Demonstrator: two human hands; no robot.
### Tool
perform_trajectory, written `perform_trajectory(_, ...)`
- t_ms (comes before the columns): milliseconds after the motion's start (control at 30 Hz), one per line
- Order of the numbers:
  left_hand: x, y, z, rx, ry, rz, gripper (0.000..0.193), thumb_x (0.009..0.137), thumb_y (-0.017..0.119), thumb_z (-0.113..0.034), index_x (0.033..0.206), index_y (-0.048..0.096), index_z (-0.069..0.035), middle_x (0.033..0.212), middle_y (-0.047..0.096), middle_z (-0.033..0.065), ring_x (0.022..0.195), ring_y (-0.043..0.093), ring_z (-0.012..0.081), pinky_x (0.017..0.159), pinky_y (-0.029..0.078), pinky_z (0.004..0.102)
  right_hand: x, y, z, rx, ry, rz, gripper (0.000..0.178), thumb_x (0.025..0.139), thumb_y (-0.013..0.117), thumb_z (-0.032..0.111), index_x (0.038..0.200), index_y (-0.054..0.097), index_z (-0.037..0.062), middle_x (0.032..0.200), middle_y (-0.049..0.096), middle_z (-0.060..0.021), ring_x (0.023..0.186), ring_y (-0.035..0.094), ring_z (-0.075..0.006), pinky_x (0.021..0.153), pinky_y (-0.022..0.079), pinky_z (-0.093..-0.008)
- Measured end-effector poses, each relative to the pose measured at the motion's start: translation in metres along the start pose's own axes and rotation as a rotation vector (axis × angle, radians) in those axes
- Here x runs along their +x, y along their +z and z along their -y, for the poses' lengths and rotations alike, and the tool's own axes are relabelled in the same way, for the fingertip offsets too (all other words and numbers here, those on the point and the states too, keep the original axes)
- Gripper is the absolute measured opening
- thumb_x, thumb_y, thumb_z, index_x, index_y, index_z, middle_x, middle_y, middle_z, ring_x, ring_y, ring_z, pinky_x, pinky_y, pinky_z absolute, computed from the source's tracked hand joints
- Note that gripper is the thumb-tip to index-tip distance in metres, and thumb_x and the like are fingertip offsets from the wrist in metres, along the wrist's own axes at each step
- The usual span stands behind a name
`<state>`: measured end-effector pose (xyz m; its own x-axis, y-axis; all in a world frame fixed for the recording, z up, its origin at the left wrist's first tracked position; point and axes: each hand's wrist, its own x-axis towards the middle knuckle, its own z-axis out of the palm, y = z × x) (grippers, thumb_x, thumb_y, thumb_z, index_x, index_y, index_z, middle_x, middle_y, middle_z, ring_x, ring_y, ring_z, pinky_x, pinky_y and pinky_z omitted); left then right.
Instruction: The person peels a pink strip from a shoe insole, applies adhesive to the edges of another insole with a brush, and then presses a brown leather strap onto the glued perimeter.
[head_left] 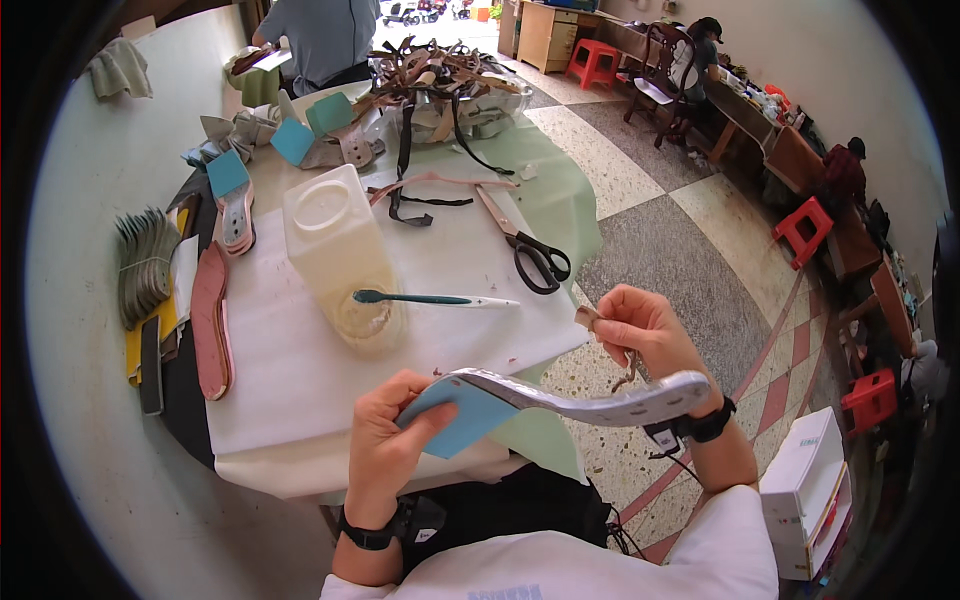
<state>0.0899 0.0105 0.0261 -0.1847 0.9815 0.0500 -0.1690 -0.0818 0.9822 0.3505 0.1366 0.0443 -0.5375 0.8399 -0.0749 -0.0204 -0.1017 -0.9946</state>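
My left hand (384, 445) grips one end of a curved grey shoe insole (590, 408), its thumb pressed on the light blue piece (468, 418) attached at that end. The insole's free end reaches rightward, in front of my right wrist. My right hand (648, 332) is raised beyond it, thumb and fingers pinched on a thin brown strip (628, 376) that dangles below them. Nearest on the table is a cloudy plastic jug (325, 225) lying on its side. A toothbrush (435, 299) with green bristles lies across its cut opening. Black-handled scissors (540, 262) rest to its right.
Pink insoles (212, 325) and a tied grey stack (146, 265) lie at the left. Insoles with blue pieces (230, 178) sit farther back. Leather scraps (440, 75) fill a clear bag. A white box (800, 470) stands at the right. Other people sit or stand beyond.
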Motion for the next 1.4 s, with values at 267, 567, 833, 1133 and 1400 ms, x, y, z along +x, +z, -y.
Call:
perform_trajectory(267, 0.009, 0.018, -0.007, 0.453, 0.188, 0.28, 0.014, 0.075, 0.066, -0.001, 0.087, 0.059, -0.001, 0.064, 0.057, 0.0102, 0.053, 0.051, 0.016, 0.052, 0.04, 0.0241, -0.002, -0.009, 0.026, -0.344, -0.007, 0.128, 0.008, 0.084, 0.062, 0.005, 0.083, 0.055, 0.0014, 0.069, 0.054, 0.0025, 0.059, 0.047, -0.0007, 0.048, 0.037, -0.0182)
perform_trajectory(567, 0.005, 0.032, 0.002, 0.554, 0.305, 0.27, 0.022, 0.075, 0.064, -0.001, 0.096, 0.057, -0.001, 0.076, 0.064, 0.0164, 0.065, 0.064, 0.0296, 0.058, 0.049, 0.0332, 0.003, 0.024, 0.048, -0.89, -0.398, 0.359, 0.008, 0.076, 0.061, -0.002, 0.081, 0.056, 0.001, 0.071, 0.055, -0.0095, 0.056, 0.053, -0.0224, 0.05, 0.042, -0.0297)
perform_trajectory(833, 0.004, 0.035, 0.001, 0.639, 0.29, 0.356, 0.042, 0.074, 0.063, 0.001, 0.115, 0.055, -0.001, 0.08, 0.066, 0.016, 0.066, 0.064, 0.0272, 0.06, 0.049, 0.0309, 0.004, 0.028, 0.024, -0.849, -0.632, 0.318, 0.011, 0.074, 0.061, -0.004, 0.08, 0.056, 0.0029, 0.075, 0.054, -0.0075, 0.057, 0.055, -0.023, 0.049, 0.042, -0.0306)
perform_trajectory(1133, 0.012, 0.029, 0.01, 0.502, 0.213, 0.387, 0.045, 0.075, 0.06, 0.003, 0.119, 0.054, -0.005, 0.085, 0.065, 0.0199, 0.071, 0.065, 0.031, 0.063, 0.049, 0.0322, 0.01, 0.025, 0.011, -0.822, -0.748, 0.311, 0.014, 0.071, 0.063, -0.005, 0.079, 0.057, 0.0044, 0.075, 0.053, -0.0056, 0.052, 0.054, -0.02, 0.044, 0.04, -0.0286)
perform_trajectory(1400, 0.015, 0.029, 0.007, 0.493, 0.171, 0.407, 0.044, 0.075, 0.06, 0.004, 0.118, 0.057, -0.007, 0.084, 0.064, 0.0187, 0.067, 0.062, 0.0315, 0.062, 0.048, 0.0307, 0.008, 0.024, 0.008, -0.932, -0.841, 0.348, 0.012, 0.071, 0.065, 0.0, 0.078, 0.056, 0.0046, 0.074, 0.053, -0.0042, 0.049, 0.052, -0.019, 0.041, 0.04, -0.0291)
